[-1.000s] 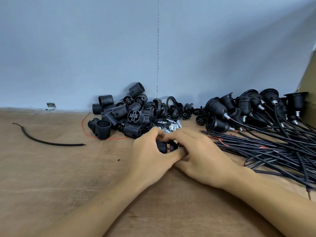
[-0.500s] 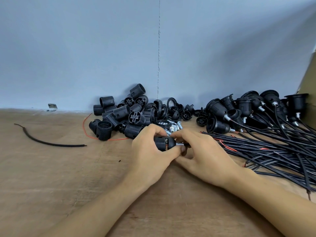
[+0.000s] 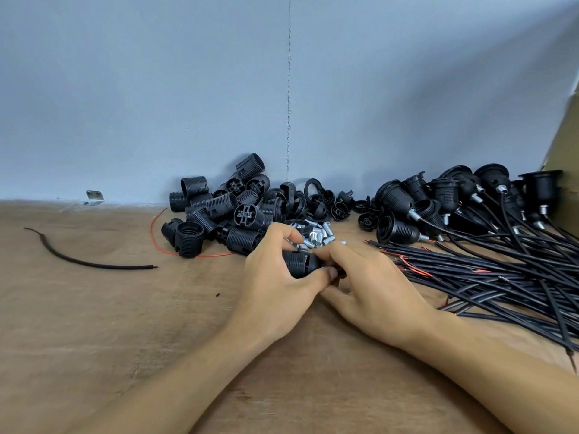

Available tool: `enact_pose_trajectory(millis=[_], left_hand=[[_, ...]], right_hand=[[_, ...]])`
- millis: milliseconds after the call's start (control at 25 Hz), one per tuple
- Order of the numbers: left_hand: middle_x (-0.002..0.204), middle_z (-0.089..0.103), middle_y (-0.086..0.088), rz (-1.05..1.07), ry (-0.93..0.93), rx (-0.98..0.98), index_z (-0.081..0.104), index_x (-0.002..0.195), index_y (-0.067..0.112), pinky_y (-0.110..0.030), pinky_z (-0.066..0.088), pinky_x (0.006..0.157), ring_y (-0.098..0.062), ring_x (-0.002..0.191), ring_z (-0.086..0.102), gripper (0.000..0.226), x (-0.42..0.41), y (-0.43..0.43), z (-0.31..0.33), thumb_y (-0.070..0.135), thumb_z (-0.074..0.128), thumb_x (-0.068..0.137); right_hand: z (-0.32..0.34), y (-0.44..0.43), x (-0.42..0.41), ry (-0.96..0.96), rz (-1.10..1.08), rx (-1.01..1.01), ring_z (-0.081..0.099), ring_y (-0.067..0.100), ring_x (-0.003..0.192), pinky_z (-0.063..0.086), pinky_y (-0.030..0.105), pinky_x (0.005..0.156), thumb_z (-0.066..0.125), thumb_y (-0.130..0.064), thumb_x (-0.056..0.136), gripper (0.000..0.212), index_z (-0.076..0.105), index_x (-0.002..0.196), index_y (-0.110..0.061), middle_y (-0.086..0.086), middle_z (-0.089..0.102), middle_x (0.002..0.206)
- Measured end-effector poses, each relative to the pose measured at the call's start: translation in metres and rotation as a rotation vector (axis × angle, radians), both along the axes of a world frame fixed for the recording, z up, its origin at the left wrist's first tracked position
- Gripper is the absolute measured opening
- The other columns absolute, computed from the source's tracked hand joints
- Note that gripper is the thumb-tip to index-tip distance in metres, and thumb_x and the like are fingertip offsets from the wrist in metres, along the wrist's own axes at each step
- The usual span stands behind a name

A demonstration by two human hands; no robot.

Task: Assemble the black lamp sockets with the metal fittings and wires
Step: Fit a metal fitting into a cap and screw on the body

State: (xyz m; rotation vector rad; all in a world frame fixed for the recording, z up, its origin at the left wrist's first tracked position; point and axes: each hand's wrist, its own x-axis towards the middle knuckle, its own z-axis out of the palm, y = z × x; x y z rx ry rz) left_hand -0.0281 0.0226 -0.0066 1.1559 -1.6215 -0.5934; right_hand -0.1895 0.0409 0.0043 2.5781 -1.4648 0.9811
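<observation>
The left hand (image 3: 275,289) has its grip closed around one black socket (image 3: 300,264), low over the middle of the worktop (image 3: 94,324). The right hand (image 3: 372,292) pinches at the right end of that socket. What sits between its fingers is hidden.

The small metal piece could go in crooked and jam if the hands twist it hard. It could also slip out and roll into the other metal pieces (image 3: 316,234).

There is one socket in hand. Just behind it lie about ten shiny metal pieces. Far left is a pile of loose sockets (image 3: 225,211), more than ten. On the right are finished sockets (image 3: 454,198) and a big bunch of wires (image 3: 501,277), too many to count. On the left lies one short black wire (image 3: 94,261) and one thin red wire (image 3: 156,233).
</observation>
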Motion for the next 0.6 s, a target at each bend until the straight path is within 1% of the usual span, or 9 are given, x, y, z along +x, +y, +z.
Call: enact_pose_trajectory(millis=[160, 320, 440, 560, 600], left_hand=[[0.085, 0.057, 0.014, -0.003, -0.017, -0.025, 0.051, 0.094, 0.031, -0.002, 0.036, 0.072, 0.013, 0.085, 0.051, 0.047, -0.0008, 0.0038, 0.0032, 0.030, 0.090, 0.067], [0.078, 0.057, 0.013, -0.016, -0.006, -0.025, 0.053, 0.092, 0.029, -0.005, 0.037, 0.070, 0.008, 0.080, 0.053, 0.042, -0.0001, 0.0045, 0.0055, 0.029, 0.088, 0.069], [0.079, 0.059, 0.022, -0.027, -0.002, -0.031, 0.053, 0.087, 0.025, -0.007, 0.038, 0.068, 0.006, 0.073, 0.053, 0.036, 0.0002, 0.0041, 0.0063, 0.022, 0.085, 0.071], [0.072, 0.055, 0.010, -0.036, -0.016, -0.059, 0.051, 0.082, 0.024, -0.010, 0.038, 0.066, 0.001, 0.069, 0.049, 0.035, 0.0010, 0.0040, 0.0064, 0.015, 0.084, 0.071], [0.071, 0.054, 0.009, -0.041, -0.023, -0.075, 0.050, 0.081, 0.023, -0.010, 0.037, 0.065, -0.001, 0.068, 0.048, 0.035, 0.0011, 0.0042, 0.0066, 0.014, 0.083, 0.071]], right_hand=[[0.0009, 0.0012, -0.0003, 0.016, 0.000, 0.000, 0.054, 0.019, 0.082, 0.045, 0.041, 0.074, 0.067, -0.021, 0.084, 0.028, 0.060, 0.111, -0.016, -0.011, 0.056, 0.088], [0.0024, 0.0027, 0.0001, 0.037, 0.007, 0.009, 0.054, 0.018, 0.083, 0.045, 0.041, 0.076, 0.068, -0.023, 0.086, 0.031, 0.060, 0.115, -0.016, -0.006, 0.060, 0.090], [0.0039, 0.0059, 0.0004, 0.037, 0.032, 0.015, 0.055, 0.018, 0.082, 0.046, 0.042, 0.074, 0.066, -0.028, 0.087, 0.033, 0.059, 0.117, -0.016, -0.007, 0.059, 0.091], [0.0050, 0.0078, 0.0013, 0.042, 0.042, 0.020, 0.056, 0.019, 0.083, 0.047, 0.043, 0.073, 0.064, -0.032, 0.088, 0.034, 0.058, 0.118, -0.016, -0.005, 0.060, 0.093], [0.0052, 0.0081, 0.0017, 0.044, 0.040, 0.023, 0.057, 0.019, 0.084, 0.047, 0.042, 0.073, 0.064, -0.032, 0.088, 0.035, 0.058, 0.118, -0.016, -0.005, 0.061, 0.094]])
